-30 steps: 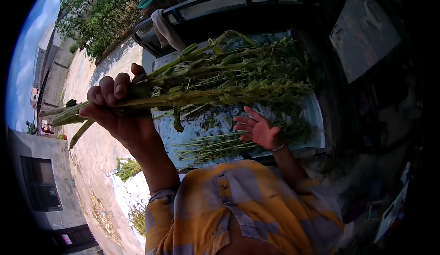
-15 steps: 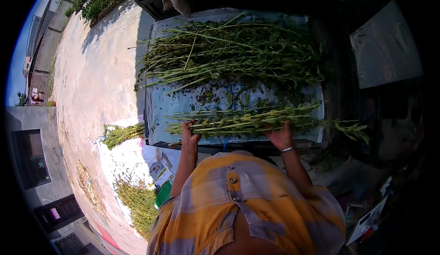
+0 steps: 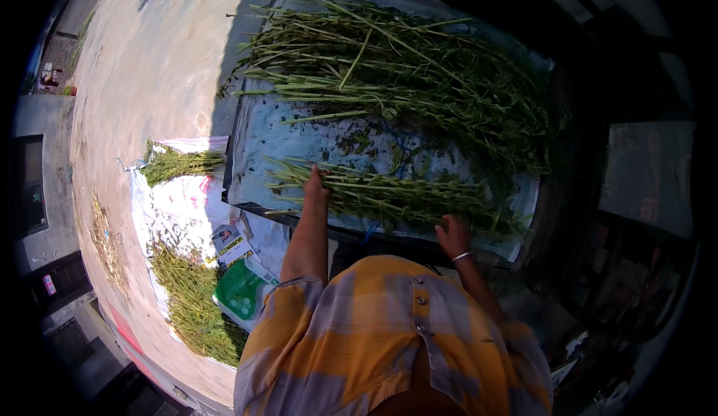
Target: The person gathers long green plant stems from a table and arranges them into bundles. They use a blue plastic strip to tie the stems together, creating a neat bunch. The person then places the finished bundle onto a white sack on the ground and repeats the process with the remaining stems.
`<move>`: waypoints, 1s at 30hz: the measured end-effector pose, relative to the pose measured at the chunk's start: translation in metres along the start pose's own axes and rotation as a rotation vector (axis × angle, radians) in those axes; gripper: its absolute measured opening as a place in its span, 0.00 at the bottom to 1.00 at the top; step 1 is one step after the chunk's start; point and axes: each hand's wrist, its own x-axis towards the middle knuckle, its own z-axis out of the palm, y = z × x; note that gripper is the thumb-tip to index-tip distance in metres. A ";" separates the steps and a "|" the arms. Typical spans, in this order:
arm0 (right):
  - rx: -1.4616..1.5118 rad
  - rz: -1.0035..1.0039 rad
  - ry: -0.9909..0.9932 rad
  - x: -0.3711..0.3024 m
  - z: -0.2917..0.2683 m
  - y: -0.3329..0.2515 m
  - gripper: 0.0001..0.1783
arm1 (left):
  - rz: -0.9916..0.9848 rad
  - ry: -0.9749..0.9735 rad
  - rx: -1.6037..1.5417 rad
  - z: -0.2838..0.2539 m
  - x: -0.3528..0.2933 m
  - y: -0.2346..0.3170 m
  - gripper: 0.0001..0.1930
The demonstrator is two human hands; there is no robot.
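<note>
One view only, from a head-worn fisheye camera. It looks steeply down over the wearer's own chest, the yellow plaid shirt (image 3: 389, 341) filling the lower edge. It faces the table (image 3: 299, 143), which sits close, within arm's reach, at centre frame. Left of the table the paved ground (image 3: 142, 57) falls away, curving toward the rim. Right of the table the frame goes dark and hard to read. Straight table edges bow outward.

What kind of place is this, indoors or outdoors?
Probably an outdoor yard: sunlit bare concrete ground, long green leafy stalks spread on a blue sheet-covered table, more green plant bundles on white sacks.
</note>
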 end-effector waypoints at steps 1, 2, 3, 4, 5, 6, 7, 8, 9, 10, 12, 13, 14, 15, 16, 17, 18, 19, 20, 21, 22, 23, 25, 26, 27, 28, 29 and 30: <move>-0.162 -0.107 0.121 -0.002 -0.016 -0.019 0.29 | -0.015 -0.007 0.006 -0.006 0.007 -0.002 0.18; -0.132 -0.181 0.159 0.007 -0.016 -0.020 0.37 | -0.032 -0.016 0.015 -0.007 0.011 -0.002 0.19; -0.244 -0.215 0.125 0.014 -0.024 -0.038 0.40 | -0.019 -0.004 0.041 -0.007 0.012 0.000 0.20; -0.355 -0.253 0.088 0.024 -0.031 -0.058 0.43 | -0.005 0.011 0.065 -0.008 0.011 0.001 0.21; -0.466 -0.282 0.055 0.034 -0.036 -0.075 0.46 | 0.004 0.022 0.097 -0.004 0.006 0.002 0.23; -0.563 -0.224 -0.072 0.047 -0.028 -0.075 0.53 | 0.011 -0.010 0.106 0.003 -0.005 0.001 0.25; -0.597 -0.168 -0.155 0.057 -0.021 -0.076 0.53 | 0.021 -0.043 0.116 0.015 -0.021 0.003 0.28; -0.629 -0.135 -0.244 0.068 -0.013 -0.081 0.53 | 0.046 -0.063 0.113 0.014 -0.026 0.009 0.30; -0.661 -0.099 -0.332 0.076 -0.005 -0.084 0.54 | 0.045 -0.034 0.129 0.007 -0.014 0.009 0.32; -0.660 -0.079 -0.364 0.082 0.004 -0.083 0.54 | 0.043 -0.006 0.146 0.004 -0.007 0.010 0.35; -0.662 -0.023 -0.425 0.094 0.021 -0.074 0.54 | 0.104 0.003 0.245 0.004 -0.009 0.011 0.39; -0.663 -0.015 -0.420 0.099 0.029 -0.068 0.53 | 0.170 -0.016 0.330 0.004 -0.017 0.009 0.41; -0.662 -0.004 -0.412 0.103 0.035 -0.063 0.53 | 0.237 -0.039 0.418 0.007 -0.034 0.009 0.43; -0.665 0.003 -0.402 0.107 0.038 -0.060 0.52 | 0.451 0.030 0.623 0.003 -0.046 0.005 0.43; -0.671 0.005 -0.417 0.115 0.038 -0.062 0.52 | 0.665 0.091 0.827 -0.001 -0.059 -0.003 0.42; -0.681 0.014 -0.432 0.121 0.037 -0.066 0.51 | 0.877 0.147 1.025 -0.002 -0.074 -0.014 0.42; -0.691 0.030 -0.447 0.123 0.034 -0.067 0.50 | 1.039 -0.019 1.203 0.002 -0.099 -0.020 0.42; -0.706 0.033 -0.459 0.123 0.033 -0.065 0.51 | 1.205 -0.196 1.369 0.009 -0.126 -0.021 0.42; -0.717 0.037 -0.468 0.125 0.033 -0.063 0.51 | 1.216 -0.376 1.570 0.021 -0.152 -0.023 0.42; -0.733 0.029 -0.479 0.130 0.035 -0.065 0.51 | 1.220 -0.550 1.763 0.030 -0.167 -0.027 0.42; -0.762 0.028 -0.497 0.132 0.034 -0.065 0.53 | 1.173 -0.683 1.894 0.034 -0.169 -0.034 0.43; -0.795 0.018 -0.492 0.132 0.031 -0.070 0.53 | 1.151 -0.684 1.985 0.033 -0.164 -0.040 0.43; -0.870 -0.013 -0.485 0.134 0.023 -0.083 0.53 | 1.095 -0.667 2.162 0.031 -0.149 -0.053 0.43; -0.851 -0.019 -0.476 0.135 0.008 -0.097 0.50 | 1.093 -0.664 2.183 0.034 -0.149 -0.055 0.43; -0.781 -0.022 -0.439 0.144 0.000 -0.102 0.48 | 1.069 -0.684 2.173 0.036 -0.150 -0.051 0.43; -0.711 -0.025 -0.402 0.156 -0.010 -0.106 0.45 | 1.044 -0.704 2.162 0.038 -0.150 -0.049 0.43; -0.635 -0.030 -0.367 0.166 -0.019 -0.113 0.43 | 1.019 -0.723 2.156 0.038 -0.150 -0.045 0.43; -0.578 -0.114 -0.182 0.174 -0.034 -0.130 0.39 | 1.034 -0.727 2.133 0.037 -0.149 -0.042 0.43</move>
